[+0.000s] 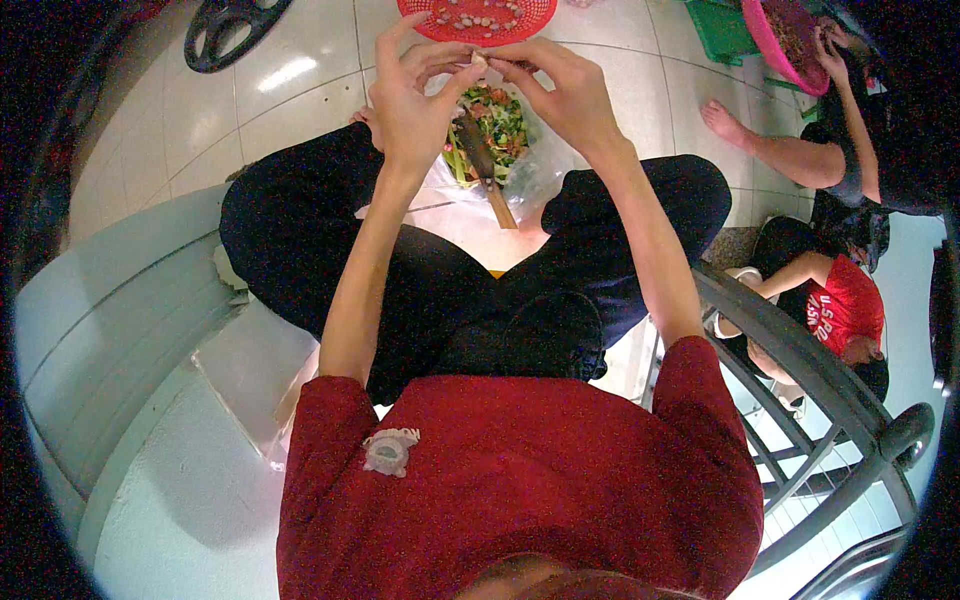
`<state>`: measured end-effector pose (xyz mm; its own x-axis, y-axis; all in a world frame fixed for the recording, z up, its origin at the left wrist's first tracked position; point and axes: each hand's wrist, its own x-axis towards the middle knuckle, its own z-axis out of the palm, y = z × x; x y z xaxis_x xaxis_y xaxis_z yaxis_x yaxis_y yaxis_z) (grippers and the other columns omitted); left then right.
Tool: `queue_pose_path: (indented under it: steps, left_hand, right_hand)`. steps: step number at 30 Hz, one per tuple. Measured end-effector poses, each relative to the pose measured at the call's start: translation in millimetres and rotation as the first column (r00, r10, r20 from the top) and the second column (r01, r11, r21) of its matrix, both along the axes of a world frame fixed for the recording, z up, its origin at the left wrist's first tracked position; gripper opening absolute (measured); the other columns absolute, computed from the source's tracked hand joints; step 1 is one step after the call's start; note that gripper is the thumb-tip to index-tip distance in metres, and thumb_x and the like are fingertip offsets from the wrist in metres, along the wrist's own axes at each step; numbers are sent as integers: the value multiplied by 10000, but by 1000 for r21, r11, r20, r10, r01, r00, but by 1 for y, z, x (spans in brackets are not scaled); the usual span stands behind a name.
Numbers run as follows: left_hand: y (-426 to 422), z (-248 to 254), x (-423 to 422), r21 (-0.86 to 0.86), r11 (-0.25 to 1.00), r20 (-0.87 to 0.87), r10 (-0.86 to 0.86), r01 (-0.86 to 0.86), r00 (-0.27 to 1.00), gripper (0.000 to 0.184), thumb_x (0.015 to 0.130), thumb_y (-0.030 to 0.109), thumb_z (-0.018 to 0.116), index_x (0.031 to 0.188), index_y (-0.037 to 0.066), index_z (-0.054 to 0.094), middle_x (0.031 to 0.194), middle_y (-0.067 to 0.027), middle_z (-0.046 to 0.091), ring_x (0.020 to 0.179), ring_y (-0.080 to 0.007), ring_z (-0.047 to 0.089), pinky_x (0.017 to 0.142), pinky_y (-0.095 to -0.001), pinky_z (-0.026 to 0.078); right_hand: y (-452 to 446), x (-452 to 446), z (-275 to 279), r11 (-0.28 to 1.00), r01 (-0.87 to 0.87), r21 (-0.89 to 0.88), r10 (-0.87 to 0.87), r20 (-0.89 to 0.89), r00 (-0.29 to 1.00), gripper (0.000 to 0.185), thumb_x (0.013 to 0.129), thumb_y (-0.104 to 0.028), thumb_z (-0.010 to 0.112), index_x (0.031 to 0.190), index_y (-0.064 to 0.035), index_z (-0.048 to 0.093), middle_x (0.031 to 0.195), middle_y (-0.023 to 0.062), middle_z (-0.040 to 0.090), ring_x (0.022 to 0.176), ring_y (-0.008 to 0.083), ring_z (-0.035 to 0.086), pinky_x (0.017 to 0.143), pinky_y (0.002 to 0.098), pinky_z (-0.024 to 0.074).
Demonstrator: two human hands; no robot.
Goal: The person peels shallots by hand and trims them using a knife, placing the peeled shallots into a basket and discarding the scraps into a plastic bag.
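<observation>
My left hand [412,105] and my right hand [572,100] meet above the floor, fingertips pinched around a small pale piece that looks like a garlic clove [479,61]. Just beyond them sits a red plastic basket [535,28] with several similar cloves scattered in it. Below my hands, between my legs, a clear plastic bag [548,150] lies spread with chopped green and reddish vegetable scraps [508,125] in it. Across the scraps rests a knife [498,203] with a wooden handle pointing toward me and a dark blade.
To the right, another person's hand [828,55] is at a pink basin [768,45] beside a green basket [718,30]. A person in a red shirt [850,300] sits behind a metal railing [800,350]. A black round plastic object [232,30] lies on the tiles at left.
</observation>
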<state>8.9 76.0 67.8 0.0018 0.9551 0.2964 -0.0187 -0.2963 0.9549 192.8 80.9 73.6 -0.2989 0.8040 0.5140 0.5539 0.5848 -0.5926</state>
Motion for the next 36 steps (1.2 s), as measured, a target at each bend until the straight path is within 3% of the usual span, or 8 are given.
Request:
queue_pose_path:
  steps: [10,12,16,19,22,24,30,36]
  left_hand:
    - [-6,18,1,21,1000,-55,-18,19,998,696,792,3,780,1355,-8,371,999,-167,728,926,-194,702,863,-308,549]
    - [-9,28,-1,-21,999,-101,-47,45,994,615,846,0,728,1351,-40,379,1000,-122,716,945,-193,691,865,-305,535]
    - [-6,17,-5,26,999,-119,-21,24,993,603,840,33,743,1350,-36,431,1030,-110,708,964,-188,686,872,-300,526]
    - [-6,25,-7,114,989,-342,-50,94,938,583,830,28,750,1335,-26,464,1064,-103,698,982,-183,680,871,-294,525]
    - [-10,34,-1,78,995,-233,75,-58,970,561,833,18,740,1330,-17,482,1094,-103,688,1003,-179,673,871,-292,526]
    - [-9,28,-2,88,996,-216,-1,20,976,592,837,15,732,1357,-7,448,1053,-109,709,978,-176,680,870,-291,525]
    - [-10,29,-1,-31,999,-135,-26,22,991,676,837,28,737,1403,4,367,957,-108,744,931,-159,690,859,-290,525]
    - [-11,32,-3,-34,999,-181,-33,28,983,663,844,39,735,1399,-1,373,962,-125,743,937,-162,694,858,-297,530]
  right_hand:
    - [-4,-1,6,991,-6,-137,-5,-80,997,172,877,-214,716,984,-81,739,900,82,728,773,231,710,697,333,559]
    - [-6,-1,7,974,-28,-224,-10,-170,985,178,885,-212,709,989,-69,735,907,86,727,777,231,708,706,331,560]
    - [-4,-1,7,980,-27,-199,1,-131,991,182,890,-208,703,993,-60,729,913,93,725,782,232,705,710,332,559]
    - [-4,0,6,982,-25,-188,3,-118,993,185,890,-207,700,994,-56,724,914,94,721,793,243,703,719,338,556]
    - [-3,1,4,986,-28,-167,14,-81,997,183,888,-201,698,995,-54,719,910,99,717,797,255,701,729,345,553]
    - [-4,2,3,988,-30,-149,20,-72,997,181,886,-197,698,989,-50,717,912,106,715,802,263,699,738,350,551]
    - [-4,1,3,983,-41,-179,22,-110,994,199,882,-199,703,1016,-53,724,924,120,716,812,261,704,736,346,561]
    - [-4,3,0,973,-40,-229,7,-146,989,215,877,-206,713,1035,-60,727,907,114,720,816,253,709,736,339,564]
